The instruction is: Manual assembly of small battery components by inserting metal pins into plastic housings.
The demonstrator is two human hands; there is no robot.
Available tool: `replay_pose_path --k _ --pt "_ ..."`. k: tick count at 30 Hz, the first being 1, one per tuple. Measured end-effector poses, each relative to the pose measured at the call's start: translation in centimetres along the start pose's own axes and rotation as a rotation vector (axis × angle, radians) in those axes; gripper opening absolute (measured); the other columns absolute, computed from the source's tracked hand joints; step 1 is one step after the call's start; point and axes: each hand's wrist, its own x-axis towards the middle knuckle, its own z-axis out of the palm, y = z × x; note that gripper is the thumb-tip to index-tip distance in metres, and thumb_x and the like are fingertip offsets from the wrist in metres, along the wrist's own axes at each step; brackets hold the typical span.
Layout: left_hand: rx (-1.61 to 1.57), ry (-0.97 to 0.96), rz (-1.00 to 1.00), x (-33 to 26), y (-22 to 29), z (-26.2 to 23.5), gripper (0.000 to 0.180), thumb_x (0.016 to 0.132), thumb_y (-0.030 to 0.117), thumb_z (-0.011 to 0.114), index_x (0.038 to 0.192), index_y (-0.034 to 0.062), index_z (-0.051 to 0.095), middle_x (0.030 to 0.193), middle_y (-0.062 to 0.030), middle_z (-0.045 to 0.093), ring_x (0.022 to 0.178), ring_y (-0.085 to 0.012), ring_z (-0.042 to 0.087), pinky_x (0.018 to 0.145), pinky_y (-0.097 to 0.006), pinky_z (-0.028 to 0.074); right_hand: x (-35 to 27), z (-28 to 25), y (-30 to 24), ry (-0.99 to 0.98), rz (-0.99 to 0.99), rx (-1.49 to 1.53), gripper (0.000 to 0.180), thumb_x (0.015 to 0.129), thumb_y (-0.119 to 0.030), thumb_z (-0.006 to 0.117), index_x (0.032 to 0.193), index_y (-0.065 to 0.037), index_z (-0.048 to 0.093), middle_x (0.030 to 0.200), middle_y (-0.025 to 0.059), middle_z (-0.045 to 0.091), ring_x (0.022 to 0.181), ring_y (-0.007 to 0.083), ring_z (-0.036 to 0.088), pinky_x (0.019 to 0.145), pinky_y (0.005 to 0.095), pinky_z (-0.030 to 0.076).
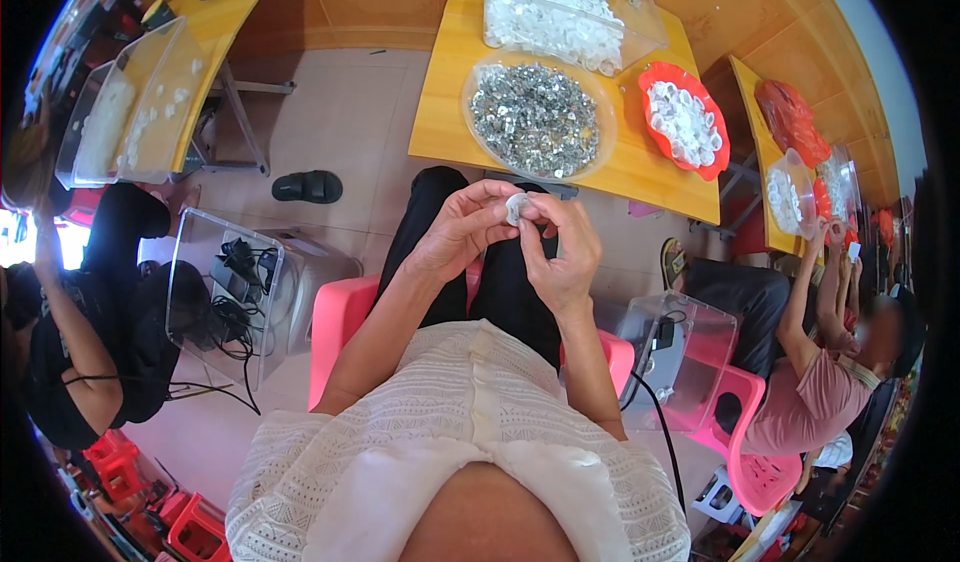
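Observation:
Over my lap, a small round white plastic piece is pinched between the fingertips of both hands. My left hand grips its left side with thumb and forefinger. On its other side, my right hand has its fingers and thumb closed at the piece. Whether a metal bit sits in it is too small to tell. Just beyond my hands, on the yellow table, stands a clear round bowl heaped with small shiny metal pieces. To its right lies a red scalloped dish of white plastic pieces.
A clear bin of white pieces stands at the table's back. Clear boxes with cables flank my pink chair: a left box and a right box. People sit on both sides. A black slipper lies on the floor.

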Motion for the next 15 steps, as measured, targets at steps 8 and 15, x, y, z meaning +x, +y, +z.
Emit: replay_pose_path --k 8,15 --pt "0.04 0.01 0.042 -0.2 0.4 0.8 0.02 0.085 0.004 0.056 0.105 0.0054 0.056 0.1 -0.0057 0.06 0.093 -0.0138 0.06 0.08 -0.027 0.052 0.0 0.5 -0.7 0.045 0.07 -0.016 0.022 0.066 0.008 0.064 0.085 -0.002 0.06 0.078 0.0102 0.058 0.067 0.0218 0.058 0.055 0.0291 0.046" --pt "0.112 0.003 0.096 -0.5 0.5 0.8 0.02 0.082 0.002 0.059 0.102 0.0053 0.059 0.099 -0.0055 0.062 0.091 -0.0129 0.06 0.082 -0.029 0.05 -0.3 1.2 -0.5 0.069 0.063 -0.05 0.016 0.068 0.006 0.064 0.081 -0.001 0.058 0.074 0.0104 0.054 0.064 0.0232 0.057 0.055 0.0301 0.046"
